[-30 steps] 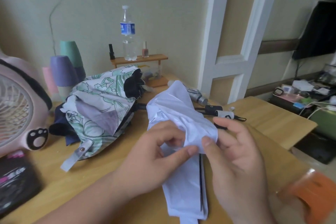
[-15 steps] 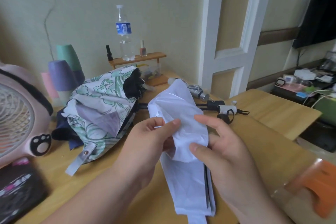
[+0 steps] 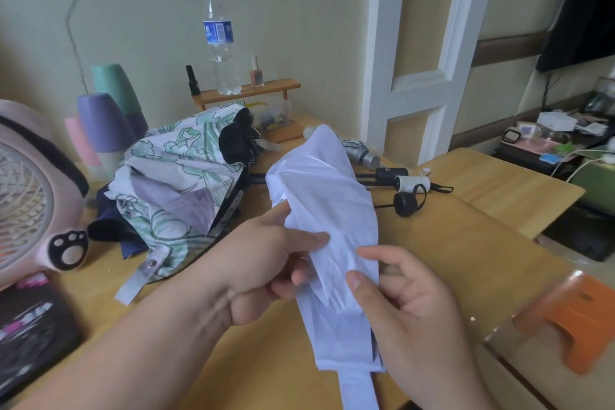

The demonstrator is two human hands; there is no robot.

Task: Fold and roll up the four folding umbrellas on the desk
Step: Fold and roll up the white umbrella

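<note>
Your left hand (image 3: 266, 263) grips the white umbrella (image 3: 326, 196) by its left side, fingers curled round the cloth. Your right hand (image 3: 409, 303) pinches its right edge, holding it over the desk (image 3: 466, 243) before you. Slacken either pinch and the gathered pleats could spring apart or roll lumpy. The blue label on the bottle (image 3: 221, 43) is too blurred to read.

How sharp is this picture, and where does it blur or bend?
Head view: sharpest mid-frame on the white umbrella; the pink fan and orange object at the edges are smeared; the white door frame leans from wide-angle distortion; light is soft, shadows faint.
</note>
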